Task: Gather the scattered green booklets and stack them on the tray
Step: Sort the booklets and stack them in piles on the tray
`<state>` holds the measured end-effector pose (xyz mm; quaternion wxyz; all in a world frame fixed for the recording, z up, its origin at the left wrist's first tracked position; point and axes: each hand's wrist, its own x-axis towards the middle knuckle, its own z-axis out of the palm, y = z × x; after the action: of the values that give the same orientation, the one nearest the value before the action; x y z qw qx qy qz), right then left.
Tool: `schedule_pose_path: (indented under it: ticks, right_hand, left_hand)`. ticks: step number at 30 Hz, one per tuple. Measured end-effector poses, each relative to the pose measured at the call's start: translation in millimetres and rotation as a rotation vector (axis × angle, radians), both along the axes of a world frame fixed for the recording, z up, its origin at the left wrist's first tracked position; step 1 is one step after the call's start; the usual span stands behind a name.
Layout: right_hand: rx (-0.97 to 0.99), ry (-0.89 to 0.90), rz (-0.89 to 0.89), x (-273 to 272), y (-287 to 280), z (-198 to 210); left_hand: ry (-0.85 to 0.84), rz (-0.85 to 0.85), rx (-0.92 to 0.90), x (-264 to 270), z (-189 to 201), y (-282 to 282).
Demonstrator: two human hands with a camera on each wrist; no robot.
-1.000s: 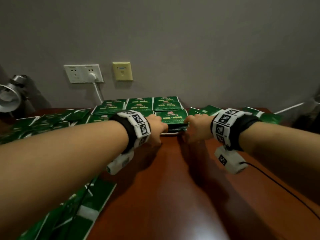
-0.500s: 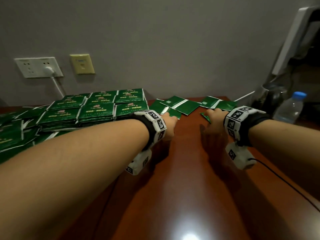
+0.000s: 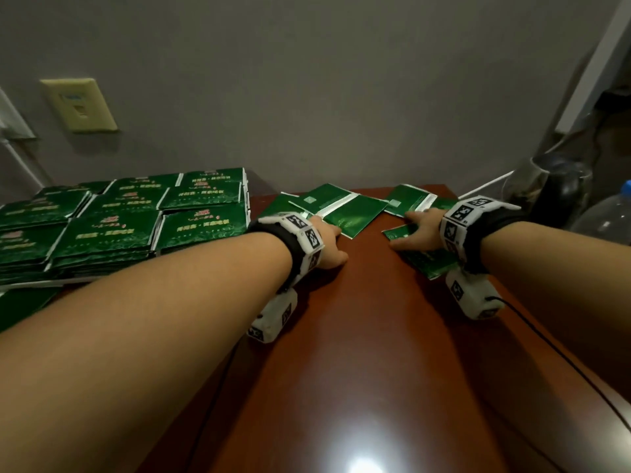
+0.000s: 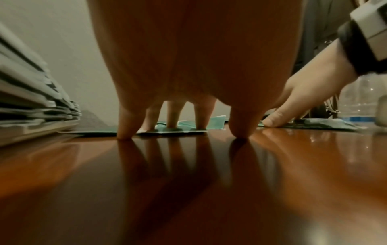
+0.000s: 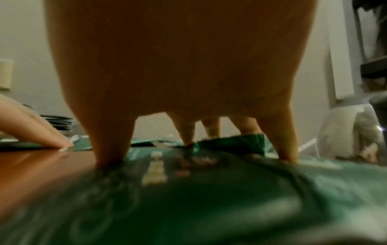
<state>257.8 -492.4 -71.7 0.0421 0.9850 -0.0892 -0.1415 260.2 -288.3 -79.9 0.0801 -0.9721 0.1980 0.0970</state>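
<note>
Glossy red-brown table (image 3: 358,336), polished enough to mirror our fingers, against a flat grey wall (image 3: 341,80). At left sit the stacks (image 3: 136,227) of thin green booklets, glossy covers with gold print, white page edges showing in the left wrist view; we cannot make out the tray under them. Loose booklets (image 3: 345,213) lie flat and overlapping at the table's far edge, some with a pale strip across the cover. Our left hand (image 3: 326,242) is spread, fingertips planted on the nearest loose booklet and on the wood. Our right hand (image 3: 418,233) is likewise splayed, fingers straight, pressing down on another booklet (image 3: 426,259); neither hand grips anything. A clear plastic bottle (image 3: 611,216) stands at far right. A cream wall plate (image 3: 80,105) is rectangular.
</note>
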Motion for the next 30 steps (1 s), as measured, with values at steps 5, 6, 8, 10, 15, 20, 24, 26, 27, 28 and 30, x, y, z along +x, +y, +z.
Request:
schedule_pose_path:
  ticks: [5, 6, 8, 10, 15, 20, 24, 26, 27, 28, 30]
  right_hand:
    - [-0.049, -0.005, 0.06, -10.7, 6.8, 4.4]
    - [-0.054, -0.007, 0.081, -16.2, 9.3, 4.9]
    - [-0.052, -0.017, 0.117, -29.5, 15.7, 3.4]
    - [-0.021, -0.033, 0.144, -45.3, 23.2, 1.7]
    - [0.067, -0.034, 0.194, -89.4, 42.8, 8.2]
    - [0.064, -0.042, 0.273, -141.0, 67.7, 5.5]
    - [0.056, -0.012, 0.348, -184.6, 95.4, 10.2]
    - [0.045, -0.013, 0.369, -201.6, 112.0, 16.1]
    - [0.022, -0.026, 0.377, -208.3, 121.2, 19.6]
    - [-0.01, -0.042, 0.382, -214.1, 130.9, 21.7]
    - [-0.055, -0.082, 0.368, -224.8, 149.7, 21.7]
  left_hand:
    - [0.0, -0.02, -0.009, -11.5, 7.2, 3.6]
    - [0.008, -0.016, -0.012, -15.8, 9.2, 4.3]
    - [0.028, -0.017, -0.017, -27.6, 12.1, 6.4]
    - [0.035, -0.019, -0.021, -43.4, 13.4, 10.4]
    - [0.061, -0.037, -0.038, -96.6, 12.1, 25.7]
    - [0.101, -0.04, -0.074, -156.9, 6.8, 47.7]
    - [0.131, -0.041, -0.145, -207.4, 6.6, 76.3]
    - [0.121, -0.044, -0.164, -230.7, 9.0, 93.9]
    - [0.112, -0.042, -0.159, -241.2, 10.8, 103.1]
    - [0.103, -0.04, -0.15, -250.6, 13.2, 111.9]
    - [0.085, -0.032, -0.133, -267.4, 17.4, 128.2]
